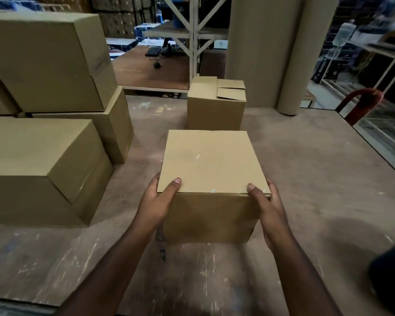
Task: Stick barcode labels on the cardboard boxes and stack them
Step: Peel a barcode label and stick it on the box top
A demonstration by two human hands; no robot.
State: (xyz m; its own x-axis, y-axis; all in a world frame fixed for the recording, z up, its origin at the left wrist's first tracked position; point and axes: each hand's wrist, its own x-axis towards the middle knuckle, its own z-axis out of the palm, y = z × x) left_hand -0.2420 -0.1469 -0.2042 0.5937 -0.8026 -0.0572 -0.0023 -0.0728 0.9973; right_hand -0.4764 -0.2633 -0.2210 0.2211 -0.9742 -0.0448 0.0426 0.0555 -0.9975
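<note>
Both hands grip sealed cardboard box [211,179] at frame centre: left hand [156,201] and right hand [268,206] clasp its sides, thumbs on top. Stacked boxes [46,124] at left; open-flapped box [216,103] behind.

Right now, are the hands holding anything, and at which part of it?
Yes. Both hands grip the cardboard box by its two near top corners: the left hand on its left side, the right hand on its right side, thumbs on the top.
</note>
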